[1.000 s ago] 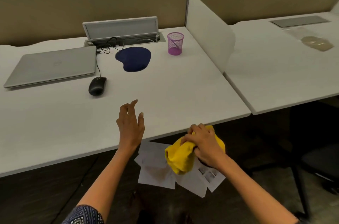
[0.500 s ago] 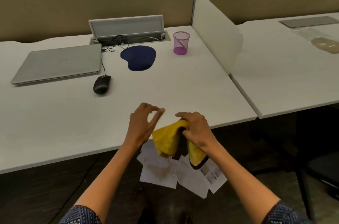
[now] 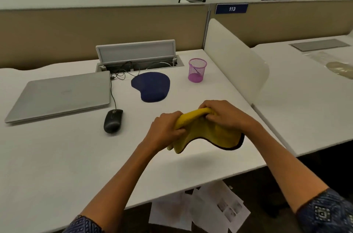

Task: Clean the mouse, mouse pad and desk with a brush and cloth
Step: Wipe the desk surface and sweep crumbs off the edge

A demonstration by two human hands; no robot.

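Note:
Both hands hold a yellow cloth [image 3: 214,133] with a dark edge above the white desk [image 3: 57,166]. My left hand [image 3: 166,129] grips its left end, and my right hand [image 3: 223,114] grips its top right part. The cloth hangs between them, a little above the desk top. A black wired mouse [image 3: 113,121] lies to the left of my hands. Further back sits a dark blue mouse pad [image 3: 151,86] with a wrist rest. No brush is in view.
A shut grey laptop [image 3: 61,95] lies at the left. A purple mesh cup [image 3: 197,70] stands at the back right, next to a white divider [image 3: 235,62]. An open cable hatch [image 3: 136,55] sits behind the pad. Loose papers [image 3: 198,211] lie on the floor under the desk's front edge.
Both hands rose from below the desk's front edge to above the desk top with the cloth. My left hand, open before, took hold of the cloth's left end.

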